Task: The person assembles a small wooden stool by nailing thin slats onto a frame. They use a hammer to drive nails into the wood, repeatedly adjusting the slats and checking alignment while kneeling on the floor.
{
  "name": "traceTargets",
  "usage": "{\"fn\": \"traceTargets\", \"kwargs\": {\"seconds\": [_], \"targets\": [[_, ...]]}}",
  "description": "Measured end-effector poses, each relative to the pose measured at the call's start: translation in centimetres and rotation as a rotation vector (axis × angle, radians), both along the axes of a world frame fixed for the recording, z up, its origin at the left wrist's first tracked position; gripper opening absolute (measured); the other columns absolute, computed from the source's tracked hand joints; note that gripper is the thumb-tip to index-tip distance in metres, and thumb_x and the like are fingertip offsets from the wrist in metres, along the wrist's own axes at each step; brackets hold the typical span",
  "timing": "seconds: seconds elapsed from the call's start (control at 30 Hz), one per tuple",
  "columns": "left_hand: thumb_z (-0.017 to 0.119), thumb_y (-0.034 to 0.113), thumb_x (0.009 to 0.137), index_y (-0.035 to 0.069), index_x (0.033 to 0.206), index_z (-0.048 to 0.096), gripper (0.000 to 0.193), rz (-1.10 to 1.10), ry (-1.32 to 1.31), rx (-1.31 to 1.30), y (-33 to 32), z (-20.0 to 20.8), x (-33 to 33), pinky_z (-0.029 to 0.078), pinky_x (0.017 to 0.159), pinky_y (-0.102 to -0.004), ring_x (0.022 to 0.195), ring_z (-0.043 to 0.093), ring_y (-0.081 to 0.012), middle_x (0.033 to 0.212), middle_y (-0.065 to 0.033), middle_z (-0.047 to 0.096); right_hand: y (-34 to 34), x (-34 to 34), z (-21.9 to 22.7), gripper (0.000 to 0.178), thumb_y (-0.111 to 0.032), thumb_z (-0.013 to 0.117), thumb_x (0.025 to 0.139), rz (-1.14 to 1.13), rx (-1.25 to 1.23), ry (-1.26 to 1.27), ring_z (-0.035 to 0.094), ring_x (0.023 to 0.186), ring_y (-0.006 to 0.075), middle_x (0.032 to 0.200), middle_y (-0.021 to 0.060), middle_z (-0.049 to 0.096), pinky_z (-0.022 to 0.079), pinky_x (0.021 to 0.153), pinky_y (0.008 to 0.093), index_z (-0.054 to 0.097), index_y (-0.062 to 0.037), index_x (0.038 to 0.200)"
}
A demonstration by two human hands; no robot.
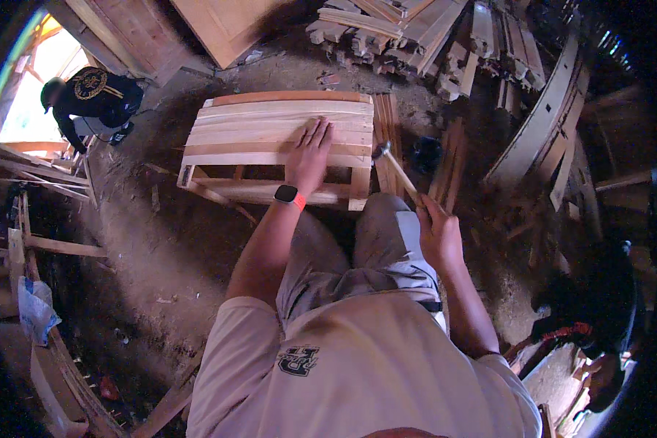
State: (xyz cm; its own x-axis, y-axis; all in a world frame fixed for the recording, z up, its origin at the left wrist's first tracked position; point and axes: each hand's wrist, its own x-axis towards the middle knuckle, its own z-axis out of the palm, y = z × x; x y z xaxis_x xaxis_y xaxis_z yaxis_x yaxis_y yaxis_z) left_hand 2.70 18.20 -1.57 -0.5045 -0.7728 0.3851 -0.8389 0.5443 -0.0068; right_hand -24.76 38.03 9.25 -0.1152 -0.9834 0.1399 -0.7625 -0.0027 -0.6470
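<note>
A slatted wooden bench or small table [233,135] of pale planks stands just in front of my knees, with its frame and legs showing below the top. My left hand [308,157] lies flat on the slats, right of their middle, fingers stretched out. A smartwatch [286,194] with an orange strap is on that wrist. In my right hand [439,232] is the wooden handle of a hammer [399,171]. The hammer's head is up beside the right end of the slatted top; whether it touches the wood I cannot tell.
Stacked lumber [387,33] lies at the back right, and long boards [540,109] lean at the right. Loose strips [449,164] lie beside the bench. One person [98,98] bends at the far left; another [591,321] is low at the right. Timber [66,247] and a plastic bag [36,310] are at left.
</note>
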Motion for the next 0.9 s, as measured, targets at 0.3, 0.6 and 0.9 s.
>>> {"fn": "traceTargets", "kwargs": {"seconds": [0.3,0.6,0.9], "targets": [[0.051,0.008,0.094,0.007,0.155,0.04,0.062,0.031,0.042,0.0,0.4,0.1,-0.2,0.028,0.124,-0.0442,0.152,0.034,-0.027,0.164,-0.0104,0.037,-1.9,1.1,2.1,0.029,-0.009,0.06,0.101,0.05,0.077,0.212,0.071,0.096,0.0454,0.108,0.0318,0.069,0.058,0.078,0.0454,0.063,0.0034,0.127],[0.046,0.007,0.095,0.005,0.155,0.038,0.061,0.021,0.002,-0.02,0.3,-0.3,-0.4,0.029,0.124,-0.0443,0.151,0.035,-0.0269,0.163,-0.0117,0.039,-1.9,1.1,1.1,0.039,-0.002,0.059,0.096,0.101,-0.151,0.224,0.069,0.084,0.0478,0.098,0.0298,0.069,0.057,0.071,0.0554,0.058,-0.0053,0.135],[0.046,0.009,0.096,0.005,0.151,0.044,0.055,0.007,0.134,-0.015,0.9,0.4,-0.5,0.028,0.124,-0.0438,0.15,0.038,-0.0273,0.16,-0.0118,0.043,-1.2,1.6,4.4,0.034,-0.003,0.059,0.099,0.041,-0.371,0.105,0.07,0.095,0.0483,0.11,0.0311,0.069,0.059,0.077,0.0506,0.059,0.0019,0.132]]}}
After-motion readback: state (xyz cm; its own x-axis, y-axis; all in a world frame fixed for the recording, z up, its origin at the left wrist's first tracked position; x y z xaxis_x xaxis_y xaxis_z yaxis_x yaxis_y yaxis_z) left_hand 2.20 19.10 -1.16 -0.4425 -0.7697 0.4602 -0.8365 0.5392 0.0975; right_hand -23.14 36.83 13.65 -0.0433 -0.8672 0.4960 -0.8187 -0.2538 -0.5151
